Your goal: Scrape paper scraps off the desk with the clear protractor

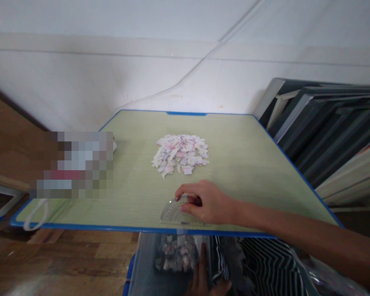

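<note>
My right hand is closed on a clear plastic protractor, fingers and thumb curled at its right side, low over the table near the front edge. Beyond it, a loose heap of small torn pale pink and white paper scraps lies on the table. Below the front edge is a see-through plastic box with more paper scraps in it. My left hand is at the box's right side, one finger pointing up along it and the thumb to the right; its grip is partly hidden.
The pale green table has a blue rim. A blurred-out item with a white loop lies at the left. Dark flat panels lean at the right. A cable runs along the wall behind. Striped cloth shows below.
</note>
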`<state>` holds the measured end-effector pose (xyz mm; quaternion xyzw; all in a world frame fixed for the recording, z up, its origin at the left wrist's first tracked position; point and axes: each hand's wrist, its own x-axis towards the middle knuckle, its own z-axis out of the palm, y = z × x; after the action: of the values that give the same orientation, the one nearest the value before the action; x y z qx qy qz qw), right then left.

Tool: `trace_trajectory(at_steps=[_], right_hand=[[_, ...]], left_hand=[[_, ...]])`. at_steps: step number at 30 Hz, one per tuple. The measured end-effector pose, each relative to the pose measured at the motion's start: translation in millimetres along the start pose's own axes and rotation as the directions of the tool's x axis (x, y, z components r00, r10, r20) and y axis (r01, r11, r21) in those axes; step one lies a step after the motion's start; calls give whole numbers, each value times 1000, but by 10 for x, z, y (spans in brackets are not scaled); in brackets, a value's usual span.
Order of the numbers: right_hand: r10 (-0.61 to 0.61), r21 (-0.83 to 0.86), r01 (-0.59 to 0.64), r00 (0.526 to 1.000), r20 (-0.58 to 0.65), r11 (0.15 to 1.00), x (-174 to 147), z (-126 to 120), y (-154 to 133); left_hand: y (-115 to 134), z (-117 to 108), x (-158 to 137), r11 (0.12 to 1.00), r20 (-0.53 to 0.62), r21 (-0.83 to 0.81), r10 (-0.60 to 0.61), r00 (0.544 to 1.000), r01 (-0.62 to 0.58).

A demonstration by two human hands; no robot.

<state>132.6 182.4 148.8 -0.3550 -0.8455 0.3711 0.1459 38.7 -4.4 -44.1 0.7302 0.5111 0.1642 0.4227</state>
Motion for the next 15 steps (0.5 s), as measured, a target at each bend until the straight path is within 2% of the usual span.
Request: trace_trajectory(at_steps=[4, 9, 11, 15], right_hand=[[-66, 60, 67, 998, -18, 996, 5, 103, -19], [-153, 250, 141, 988, 31, 958, -25, 97, 24], [-145, 264, 148, 989, -29, 953, -9, 54, 71], [-39, 168, 87, 962, -270, 982, 78, -53, 234]], left_hand=[[-109, 153, 54, 991, 11, -91, -98, 995, 98], [-245, 294, 58, 970, 41, -165, -172, 984, 177], [-243, 284, 55, 961, 51, -188, -196, 979, 202], [-136, 226, 68, 965, 41, -170, -195, 980, 199]])
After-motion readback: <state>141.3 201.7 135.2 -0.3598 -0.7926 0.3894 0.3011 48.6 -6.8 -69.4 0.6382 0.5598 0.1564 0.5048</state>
